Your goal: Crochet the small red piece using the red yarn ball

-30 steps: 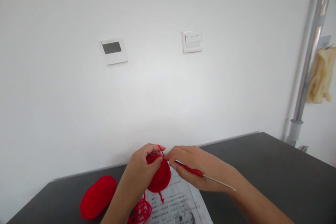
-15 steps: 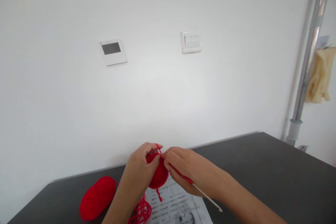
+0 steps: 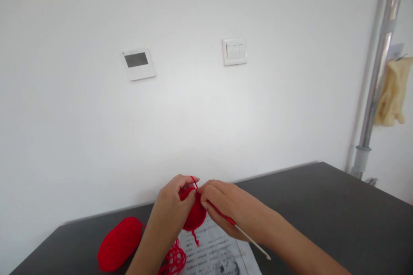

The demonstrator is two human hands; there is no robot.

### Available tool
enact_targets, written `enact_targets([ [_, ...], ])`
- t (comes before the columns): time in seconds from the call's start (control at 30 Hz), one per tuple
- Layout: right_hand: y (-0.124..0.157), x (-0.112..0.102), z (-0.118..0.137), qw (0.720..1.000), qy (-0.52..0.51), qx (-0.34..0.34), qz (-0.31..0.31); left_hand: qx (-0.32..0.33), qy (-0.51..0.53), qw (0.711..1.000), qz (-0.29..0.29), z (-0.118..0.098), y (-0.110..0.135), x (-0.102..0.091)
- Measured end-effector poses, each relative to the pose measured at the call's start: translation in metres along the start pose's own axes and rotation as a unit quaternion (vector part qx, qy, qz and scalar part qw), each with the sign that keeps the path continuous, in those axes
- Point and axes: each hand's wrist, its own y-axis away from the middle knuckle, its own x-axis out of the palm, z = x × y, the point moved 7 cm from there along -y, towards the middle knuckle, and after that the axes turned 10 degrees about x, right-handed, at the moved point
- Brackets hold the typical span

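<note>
My left hand (image 3: pixel 171 208) pinches a small round red crocheted piece (image 3: pixel 195 215) held above the table, with a strand of red yarn looped over its forefinger. My right hand (image 3: pixel 226 210) is closed on a crochet hook (image 3: pixel 240 230) with a red grip and a metal shaft; the hook's tip is at the top edge of the piece, hidden by my fingers. A short yarn tail hangs below the piece. A red yarn ball (image 3: pixel 119 242) lies on the table to the left, and loose red yarn (image 3: pixel 174 260) is heaped below my left wrist.
A printed sheet of paper (image 3: pixel 216 255) lies on the dark grey table (image 3: pixel 322 206) under my hands. The white wall behind carries a small panel (image 3: pixel 138 63) and a light switch (image 3: pixel 235 51). A metal pole (image 3: pixel 376 77) with pale gloves (image 3: pixel 393 92) stands at the right.
My right hand has moved left toward the crocheted piece and tilted the hook's shaft downward. The piece and left hand shifted slightly left. The yarn ball has stayed put.
</note>
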Motion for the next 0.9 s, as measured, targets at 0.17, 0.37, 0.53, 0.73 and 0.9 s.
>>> enact_targets([
  [0.17,-0.0001,-0.0002,0.0001,1.0,-0.009,-0.002,0.0,-0.001,0.001,1.0,-0.009,-0.0004,0.0006,-0.0012],
  [0.37,-0.0008,0.0007,0.0005,1.0,-0.005,-0.003,0.001,0.007,0.0,1.0,-0.009,-0.0006,-0.0005,-0.0008],
  [0.53,-0.0001,0.0007,0.0,1.0,-0.009,-0.004,-0.001,0.002,0.002,1.0,-0.016,0.0013,-0.0006,-0.0012],
  [0.73,-0.0007,0.0032,-0.0007,1.0,0.011,-0.015,-0.013,0.007,-0.004,1.0,-0.016,-0.0004,-0.0005,-0.0012],
  [0.9,-0.0012,0.0042,-0.0022,0.998,0.021,-0.037,-0.043,0.01,0.003,1.0,-0.007,-0.0031,-0.0004,-0.0007],
])
